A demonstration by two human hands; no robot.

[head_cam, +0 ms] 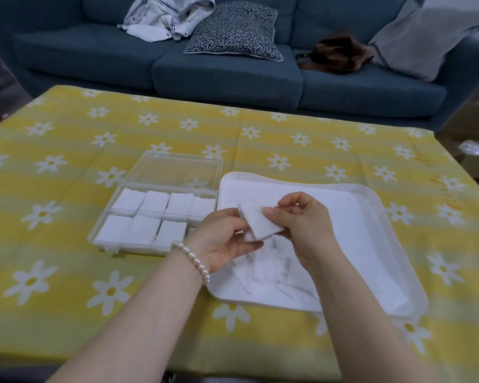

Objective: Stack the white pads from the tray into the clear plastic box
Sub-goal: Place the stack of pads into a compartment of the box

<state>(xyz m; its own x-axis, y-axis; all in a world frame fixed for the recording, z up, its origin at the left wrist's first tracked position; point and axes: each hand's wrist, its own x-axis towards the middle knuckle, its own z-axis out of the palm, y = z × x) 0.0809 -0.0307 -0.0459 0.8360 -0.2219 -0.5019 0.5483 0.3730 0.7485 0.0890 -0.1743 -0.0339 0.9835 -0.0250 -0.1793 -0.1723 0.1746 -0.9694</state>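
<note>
The clear plastic box (138, 217) lay open at the left of the desk (67, 272), lid back, its compartments showing stacks, handy for loading. The left hand (221, 241) and right hand (302, 225) together pinched a small stack of white pads (256, 225) above the tray (385, 244), probably squaring it. Loose pads (266, 269) remained in the tray.

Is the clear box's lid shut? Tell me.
No, the lid lies flipped open behind the clear box, leaving the pads inside uncovered.
</note>
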